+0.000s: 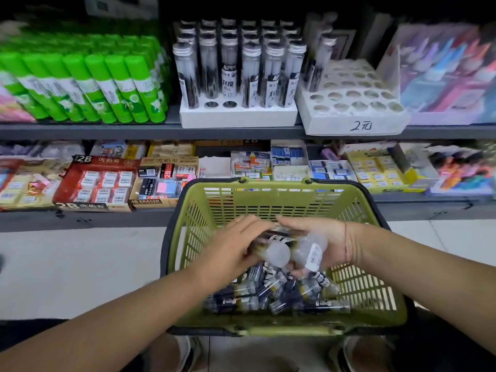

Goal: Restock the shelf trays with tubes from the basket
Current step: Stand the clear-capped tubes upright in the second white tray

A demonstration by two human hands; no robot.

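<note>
A green basket (268,200) stands on the floor below me, with several clear tubes (271,294) of dark refills heaped in it. Over the heap, my right hand (322,238) grips a small bunch of tubes (308,249), their clear ends toward me. My left hand (230,245) lies over the same bunch with fingers curled round one tube (273,253). On the upper shelf a white tray (239,116) holds upright tubes, with two holes bare in its front row. To its right, another white tray (357,122) marked "2元" shows mostly bare holes, with a few tubes at its back left.
Green glue sticks (88,84) fill the upper shelf's left end, and pastel packs (451,73) lean at its right. The lower shelf carries eraser boxes (96,183) and small cartons. The basket's black handles hang down at both sides. Pale floor tiles lie to the left.
</note>
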